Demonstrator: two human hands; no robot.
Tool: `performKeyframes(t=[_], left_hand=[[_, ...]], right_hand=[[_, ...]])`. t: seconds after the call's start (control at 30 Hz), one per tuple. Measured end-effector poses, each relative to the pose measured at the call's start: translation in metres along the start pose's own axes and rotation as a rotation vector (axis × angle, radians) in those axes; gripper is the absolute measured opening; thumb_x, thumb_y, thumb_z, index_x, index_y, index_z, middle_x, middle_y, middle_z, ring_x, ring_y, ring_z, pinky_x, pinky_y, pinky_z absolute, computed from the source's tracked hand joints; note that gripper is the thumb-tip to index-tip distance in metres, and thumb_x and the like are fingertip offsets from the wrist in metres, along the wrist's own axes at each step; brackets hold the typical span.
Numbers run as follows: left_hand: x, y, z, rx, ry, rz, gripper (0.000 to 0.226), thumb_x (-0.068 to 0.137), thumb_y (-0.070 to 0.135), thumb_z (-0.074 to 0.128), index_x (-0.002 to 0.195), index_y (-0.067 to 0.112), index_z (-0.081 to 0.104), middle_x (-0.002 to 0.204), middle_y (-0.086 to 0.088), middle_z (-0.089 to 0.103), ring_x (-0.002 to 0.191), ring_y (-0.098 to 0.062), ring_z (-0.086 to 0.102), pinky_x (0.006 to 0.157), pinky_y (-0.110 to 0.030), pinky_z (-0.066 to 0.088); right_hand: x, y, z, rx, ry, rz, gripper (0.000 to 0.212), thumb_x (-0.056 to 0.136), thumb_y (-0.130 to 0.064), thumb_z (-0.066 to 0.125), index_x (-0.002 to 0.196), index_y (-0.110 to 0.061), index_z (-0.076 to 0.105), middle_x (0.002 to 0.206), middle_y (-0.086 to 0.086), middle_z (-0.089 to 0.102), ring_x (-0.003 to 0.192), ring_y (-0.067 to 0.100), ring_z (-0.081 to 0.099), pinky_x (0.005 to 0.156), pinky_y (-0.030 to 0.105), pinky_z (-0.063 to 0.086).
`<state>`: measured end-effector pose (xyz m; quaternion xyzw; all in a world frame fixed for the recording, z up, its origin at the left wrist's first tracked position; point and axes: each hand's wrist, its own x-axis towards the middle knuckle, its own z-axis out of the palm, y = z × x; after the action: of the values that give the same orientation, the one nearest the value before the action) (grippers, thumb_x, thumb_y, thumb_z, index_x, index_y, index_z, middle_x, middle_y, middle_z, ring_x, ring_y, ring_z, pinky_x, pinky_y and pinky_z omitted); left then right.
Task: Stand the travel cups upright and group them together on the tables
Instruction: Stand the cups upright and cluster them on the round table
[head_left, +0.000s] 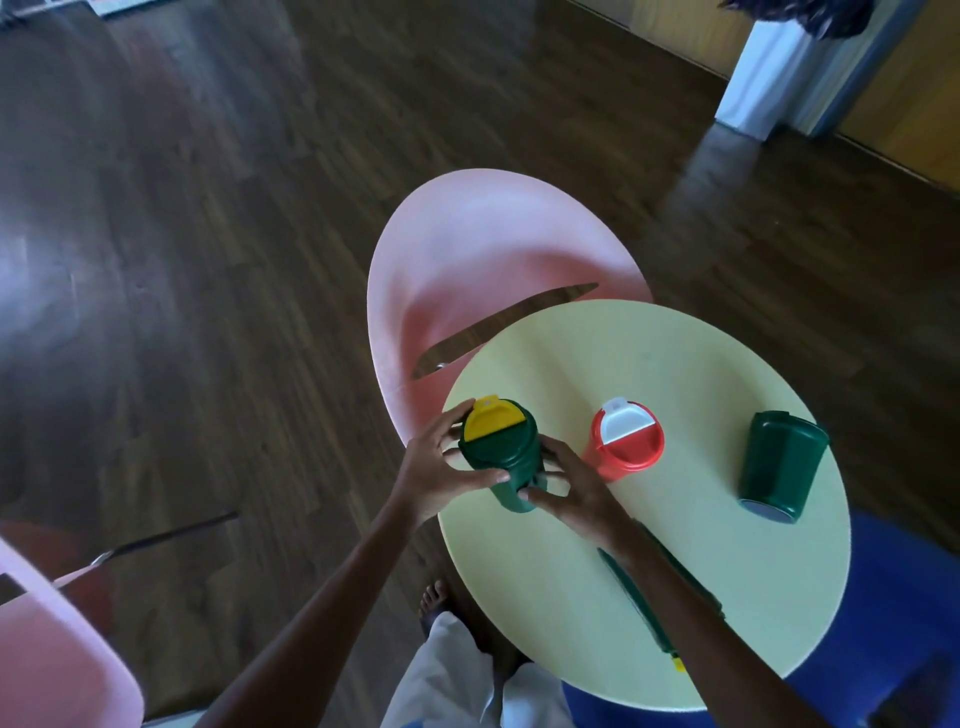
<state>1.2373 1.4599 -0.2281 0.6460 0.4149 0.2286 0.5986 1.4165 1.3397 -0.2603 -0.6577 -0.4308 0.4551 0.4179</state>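
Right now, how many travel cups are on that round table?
3. A green cup with a yellow lid held in both hands at the left edge, a red cup in the middle, and a dark green cup on the right. None looks hidden.

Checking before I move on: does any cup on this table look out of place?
Yes. The dark green cup at the table's right edge lies on its side, apart from the others. The red cup stands upright, as does the yellow-lidded green cup held by both hands.
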Motion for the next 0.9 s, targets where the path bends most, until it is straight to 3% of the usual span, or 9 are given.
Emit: performKeyframes(t=[0.27,0.5,0.6,0.77,0.9], left_hand=[[-0.004,-0.010,0.021,0.104,-0.083,0.030,0.096,0.047,0.031,0.094,0.131,0.029,0.048,0.128,0.003,0.056,0.114,-0.008,0.057,0.087,-0.017,0.050],[-0.006,-0.022,0.025,0.139,-0.146,0.020,0.097,0.050,0.019,0.094,0.135,0.022,0.048,0.125,0.004,0.062,0.115,-0.007,0.058,0.095,-0.021,0.048],[-0.007,-0.022,0.022,0.179,-0.183,0.044,0.090,0.054,0.015,0.093,0.131,0.026,0.048,0.125,0.010,0.061,0.117,-0.002,0.057,0.097,-0.018,0.046],[-0.010,-0.022,0.023,0.235,-0.214,0.093,0.083,0.060,0.016,0.090,0.126,0.039,0.045,0.124,0.016,0.059,0.116,0.000,0.056,0.094,-0.015,0.046],[-0.015,-0.027,0.026,0.245,-0.208,0.099,0.082,0.064,0.025,0.088,0.130,0.042,0.042,0.129,0.011,0.056,0.115,-0.002,0.056,0.092,-0.017,0.047]], right_hand=[[-0.005,0.015,-0.006,0.093,0.022,0.099,0.069,0.069,-0.015,0.083,0.124,-0.038,0.048,0.126,-0.011,0.062,0.120,0.004,0.055,0.102,0.034,0.046],[-0.012,0.019,-0.008,0.153,0.042,0.121,0.068,0.070,-0.009,0.082,0.128,-0.026,0.051,0.126,-0.006,0.062,0.119,0.006,0.056,0.092,0.029,0.053],[-0.016,0.021,-0.005,0.186,0.073,0.123,0.066,0.070,-0.001,0.079,0.122,-0.031,0.052,0.126,-0.007,0.061,0.119,0.005,0.056,0.087,0.025,0.054],[-0.021,0.027,-0.003,0.219,0.090,0.130,0.068,0.071,-0.001,0.078,0.125,-0.030,0.051,0.129,-0.007,0.060,0.121,0.006,0.055,0.094,0.028,0.052],[-0.027,0.029,-0.002,0.197,0.105,0.154,0.065,0.072,-0.006,0.079,0.120,-0.041,0.051,0.127,-0.014,0.059,0.119,0.001,0.055,0.095,0.027,0.049]])
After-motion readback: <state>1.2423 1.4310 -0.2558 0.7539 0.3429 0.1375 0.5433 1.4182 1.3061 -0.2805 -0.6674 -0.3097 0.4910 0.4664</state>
